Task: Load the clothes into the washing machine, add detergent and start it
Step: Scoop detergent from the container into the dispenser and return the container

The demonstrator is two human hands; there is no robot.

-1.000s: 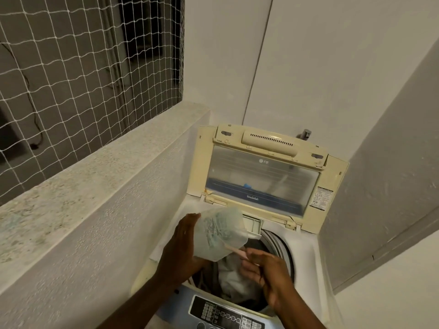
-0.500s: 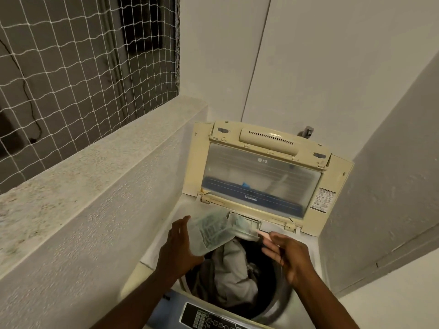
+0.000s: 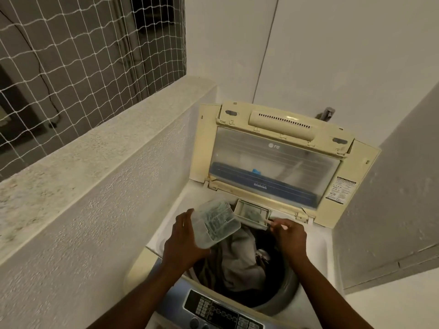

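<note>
Left hand [image 3: 184,241], lower centre of frame: we note fingers wrapped around a translucent plastic detergent container [image 3: 215,224], tilted over the drum. Right hand [image 3: 291,237], just right of it, pinches a thin pale stick-like scoop [image 3: 276,223] whose tip reaches the small open dispenser drawer [image 3: 251,213]. Below both, grey and dark clothes [image 3: 237,260] lie inside the cream top-loading washing machine [image 3: 316,236]; its yellowed lid [image 3: 275,160] stands upright at centre right.
</note>
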